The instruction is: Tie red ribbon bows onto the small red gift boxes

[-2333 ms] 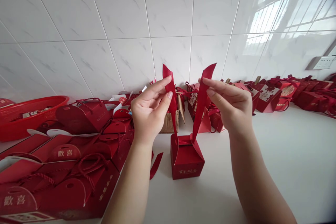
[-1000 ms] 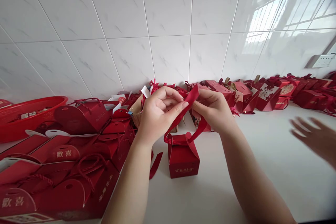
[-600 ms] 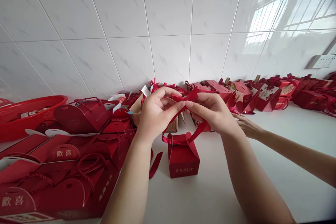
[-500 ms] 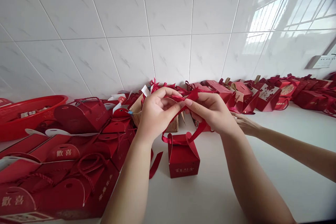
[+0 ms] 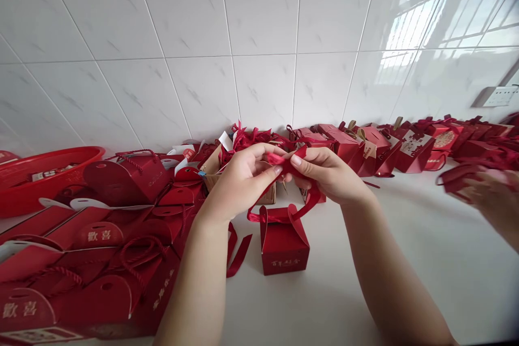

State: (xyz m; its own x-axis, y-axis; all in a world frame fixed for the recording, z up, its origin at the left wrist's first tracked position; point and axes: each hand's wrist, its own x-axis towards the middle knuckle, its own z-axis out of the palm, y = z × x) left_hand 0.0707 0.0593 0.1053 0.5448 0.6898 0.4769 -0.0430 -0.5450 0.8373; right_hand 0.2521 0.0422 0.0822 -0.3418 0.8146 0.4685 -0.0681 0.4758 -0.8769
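Observation:
A small red box (image 5: 285,246) with pale lettering stands upright on the white table (image 5: 324,303). A red ribbon (image 5: 310,203) runs through its top flaps and loops up to both hands. My left hand (image 5: 253,175) pinches the ribbon between thumb and fingers, above and slightly left of the box. My right hand (image 5: 320,173) grips the ribbon close beside it, thumb on top. The two hands meet at the crossing of the ribbon, whose exact form is partly hidden by fingers. A loose ribbon end lies left of the box.
Red boxes (image 5: 101,281) crowd the left side, near a red basin (image 5: 52,173). Behind my hands is a cardboard box (image 5: 213,170) of ribbons. More red boxes (image 5: 413,148) line the tiled wall. Another person's blurred hand (image 5: 494,194) holds a red box at the right.
My hands have lowered slightly, and the ribbon between them has shifted. The other person's hand has moved right and toward the front, now with a red box in it.

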